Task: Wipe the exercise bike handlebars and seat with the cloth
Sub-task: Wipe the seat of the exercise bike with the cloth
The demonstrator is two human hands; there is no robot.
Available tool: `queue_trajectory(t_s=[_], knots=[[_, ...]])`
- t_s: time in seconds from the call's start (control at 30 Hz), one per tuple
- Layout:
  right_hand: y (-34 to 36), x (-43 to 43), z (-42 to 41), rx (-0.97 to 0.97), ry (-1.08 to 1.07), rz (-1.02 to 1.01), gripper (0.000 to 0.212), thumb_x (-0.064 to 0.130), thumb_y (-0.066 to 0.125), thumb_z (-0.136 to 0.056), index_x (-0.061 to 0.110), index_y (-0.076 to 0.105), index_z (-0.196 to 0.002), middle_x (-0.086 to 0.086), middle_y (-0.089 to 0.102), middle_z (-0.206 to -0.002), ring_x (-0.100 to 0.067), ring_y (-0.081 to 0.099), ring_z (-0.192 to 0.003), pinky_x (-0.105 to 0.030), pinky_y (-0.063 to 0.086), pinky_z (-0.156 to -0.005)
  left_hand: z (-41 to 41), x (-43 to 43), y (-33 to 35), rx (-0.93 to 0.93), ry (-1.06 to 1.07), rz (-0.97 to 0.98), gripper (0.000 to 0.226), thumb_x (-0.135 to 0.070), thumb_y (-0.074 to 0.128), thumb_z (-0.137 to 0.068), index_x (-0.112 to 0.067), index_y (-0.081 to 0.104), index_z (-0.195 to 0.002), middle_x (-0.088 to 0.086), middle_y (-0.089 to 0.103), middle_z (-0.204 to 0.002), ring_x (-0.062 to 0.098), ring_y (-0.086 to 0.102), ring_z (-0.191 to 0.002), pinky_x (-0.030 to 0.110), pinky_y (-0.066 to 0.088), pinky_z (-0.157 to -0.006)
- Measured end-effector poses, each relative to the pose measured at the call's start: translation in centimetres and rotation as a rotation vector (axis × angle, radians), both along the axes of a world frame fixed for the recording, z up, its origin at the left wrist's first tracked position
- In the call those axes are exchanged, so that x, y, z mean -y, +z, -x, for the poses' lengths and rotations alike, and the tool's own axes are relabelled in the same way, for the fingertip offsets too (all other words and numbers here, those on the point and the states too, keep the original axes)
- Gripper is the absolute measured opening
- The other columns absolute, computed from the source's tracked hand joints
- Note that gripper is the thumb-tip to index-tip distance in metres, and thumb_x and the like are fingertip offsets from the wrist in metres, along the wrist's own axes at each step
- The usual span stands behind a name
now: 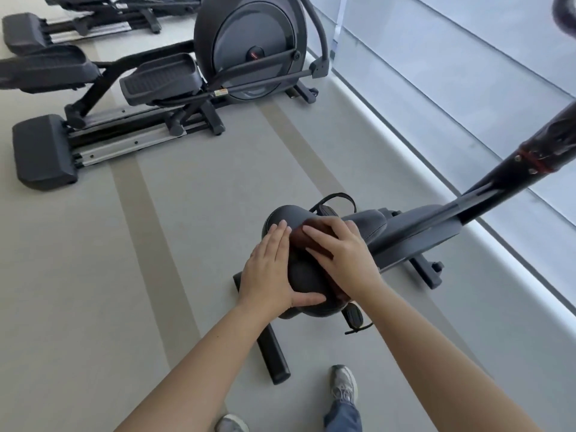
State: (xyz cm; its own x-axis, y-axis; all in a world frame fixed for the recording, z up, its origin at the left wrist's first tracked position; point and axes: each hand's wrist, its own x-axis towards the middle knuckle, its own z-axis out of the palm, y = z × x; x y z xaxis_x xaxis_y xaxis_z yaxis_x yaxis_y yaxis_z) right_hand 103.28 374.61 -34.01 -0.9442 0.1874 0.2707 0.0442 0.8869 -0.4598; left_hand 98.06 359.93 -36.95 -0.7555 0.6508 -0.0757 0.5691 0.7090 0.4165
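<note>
The exercise bike's black seat (307, 275) sits at the centre of the head view, seen from above. My left hand (271, 269) lies on the seat's left side, fingers straight along it and thumb across the rear edge. My right hand (343, 254) presses a dark reddish-brown cloth (300, 238) flat on the seat's right side; most of the cloth is hidden under the palm. The bike's black stem (511, 169) rises to the upper right. A dark grip end (565, 10) shows at the top right corner; the rest of the handlebars are out of view.
An elliptical trainer (249, 51) with long rails and pedals stands at the upper left. A grey wall and white ledge (436, 169) run along the right. The bike's rear foot bar (271, 353) and pedals lie below the seat. My shoes (344, 385) are beside it.
</note>
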Motion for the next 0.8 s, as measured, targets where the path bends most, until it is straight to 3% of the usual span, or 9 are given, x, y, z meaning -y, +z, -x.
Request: queue_trajectory(t_s=[0.1,0.23,0.4,0.6,0.7,0.8], knots=[[0.3,-1.2,3.2,0.076,-0.007,0.005,0.031,0.021,0.062,-0.085,0.016,0.063,-0.115,-0.011,0.058,-0.119,-0.036,0.052,-0.101,-0.049,0.046,-0.084,0.0,0.0,0.1,0.008,0.002,0.041,0.131,-0.083,0.048,-0.048,-0.018,-0.011,-0.144,-0.011,-0.02,-0.149,0.003,-0.018,-0.136,0.032,0.001,-0.113],[0.4,-2.9,1.9,0.074,0.177,-0.012,0.031,0.019,0.065,-0.082,0.015,0.065,-0.113,-0.013,0.06,-0.116,-0.038,0.055,-0.093,-0.046,0.05,-0.079,-0.4,0.0,0.5,0.015,0.011,0.132,0.126,-0.085,0.045,-0.05,-0.025,-0.029,-0.133,-0.016,-0.042,-0.136,-0.002,-0.041,-0.122,0.04,-0.009,-0.11],[0.6,-6.5,1.6,0.099,0.396,-0.012,0.029,0.02,0.067,-0.08,0.017,0.068,-0.108,-0.012,0.063,-0.111,-0.037,0.056,-0.088,-0.045,0.053,-0.072,-0.7,-0.6,0.9,0.073,0.05,0.161,0.128,-0.082,0.052,-0.052,-0.027,-0.029,-0.134,-0.013,-0.037,-0.143,0.001,-0.036,-0.128,0.042,-0.01,-0.11],[0.0,-6.3,10.4,0.25,0.527,0.078,0.036,0.019,0.063,-0.085,0.017,0.06,-0.12,-0.012,0.056,-0.118,-0.035,0.053,-0.1,-0.041,0.042,-0.092,-0.8,-0.8,0.7,0.107,0.101,0.086,0.127,-0.082,0.057,-0.046,-0.035,-0.019,-0.137,-0.021,-0.028,-0.144,-0.003,-0.025,-0.133,0.038,-0.003,-0.113],[-0.2,-7.9,10.3,0.321,0.626,0.243,0.039,0.015,0.066,-0.082,0.018,0.059,-0.121,-0.007,0.057,-0.12,-0.023,0.055,-0.109,-0.024,0.037,-0.097,-0.9,-1.0,1.0,0.122,0.129,0.099,0.127,-0.085,0.053,-0.043,-0.038,-0.021,-0.136,-0.024,-0.028,-0.144,-0.003,-0.023,-0.133,0.036,-0.003,-0.111],[-0.2,-11.0,8.3,0.349,0.706,0.261,0.04,0.017,0.069,-0.08,0.025,0.061,-0.118,0.009,0.055,-0.117,-0.01,0.054,-0.107,-0.013,0.031,-0.095,-0.9,-1.1,1.3,0.13,0.128,0.146,0.127,-0.087,0.049,-0.043,-0.039,-0.024,-0.135,-0.023,-0.03,-0.144,-0.002,-0.023,-0.133,0.037,-0.001,-0.111]])
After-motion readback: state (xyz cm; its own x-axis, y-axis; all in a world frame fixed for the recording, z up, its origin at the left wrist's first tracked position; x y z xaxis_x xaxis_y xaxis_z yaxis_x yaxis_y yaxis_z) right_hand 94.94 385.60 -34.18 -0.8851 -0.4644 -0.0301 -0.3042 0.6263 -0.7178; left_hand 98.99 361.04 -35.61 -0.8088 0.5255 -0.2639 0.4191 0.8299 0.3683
